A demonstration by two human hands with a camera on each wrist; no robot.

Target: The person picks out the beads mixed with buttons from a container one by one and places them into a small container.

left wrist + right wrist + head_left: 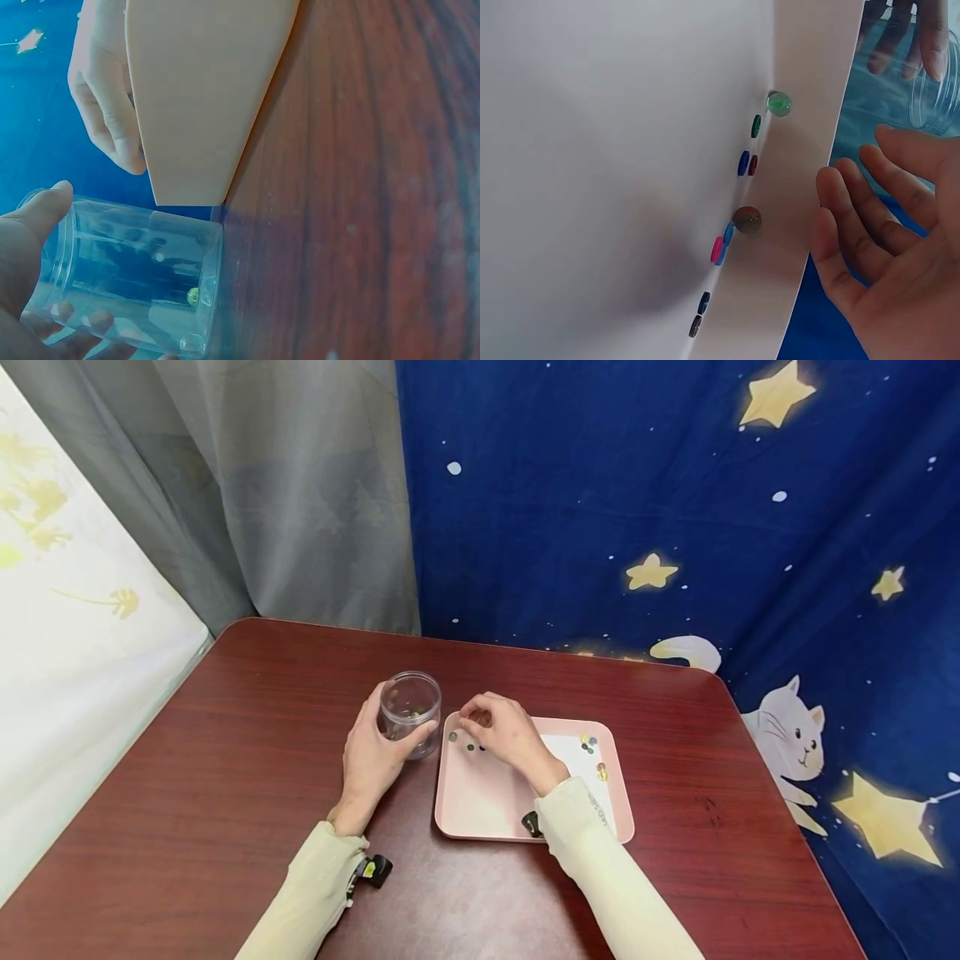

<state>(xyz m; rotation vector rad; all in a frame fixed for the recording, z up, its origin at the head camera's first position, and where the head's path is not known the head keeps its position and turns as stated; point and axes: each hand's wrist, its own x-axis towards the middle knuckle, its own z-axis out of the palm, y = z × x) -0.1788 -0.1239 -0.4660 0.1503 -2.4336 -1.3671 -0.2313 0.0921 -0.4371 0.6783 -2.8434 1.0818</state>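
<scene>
Left hand (pixel 371 760), fingers and thumb curled round a clear jar (pixel 411 703), which is upright by the far-left corner of a pink tray (pixel 480 806) on the table (pixel 225 777). A yellow marble (pixel 193 297) lies near the jar's base. Right hand (pixel 510 735), above the tray's far edge near that corner, fingers loosely bent, nothing visible between them. Within the tray: a green marble (pixel 779 103), a brown marble (pixel 748 220) and several small discs, including a pink disc (pixel 717 249). Likely faults: a brushed marble could roll away; thin discs could slip from a pinch; a knuckle could knock the jar.
</scene>
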